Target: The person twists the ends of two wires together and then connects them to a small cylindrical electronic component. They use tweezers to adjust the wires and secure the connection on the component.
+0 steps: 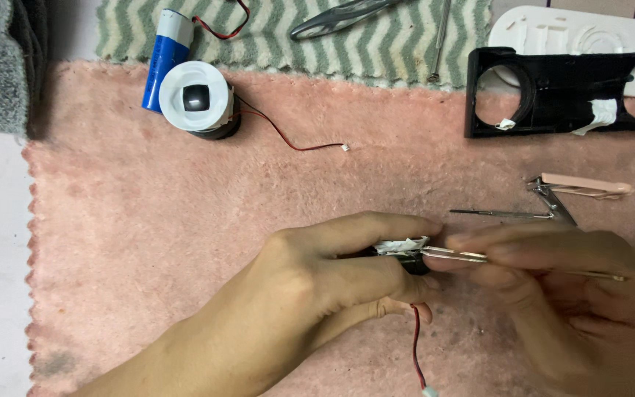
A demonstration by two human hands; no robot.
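L hand (332,276) clamped on small black part w/ white tape (402,254), held just above pink towel (148,242), lower centre. Red wire (416,345) hanging from it. R hand (567,294) pinching metal tweezers (464,256), tips touching the tape. Near: blue battery (163,55) beside round white-capped unit (196,99), black frame (567,92) top right, nail clipper (582,190).

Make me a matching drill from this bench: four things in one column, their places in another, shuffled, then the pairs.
1. blue cylindrical battery
2. black plastic frame with round holes
3. thin metal tweezers
4. white-capped round black part

a. pinched in right hand
b. top right, over white plastic panel
c. on green zigzag cloth, top left
d. pink towel, beside the battery

Pairs: 1-c, 2-b, 3-a, 4-d
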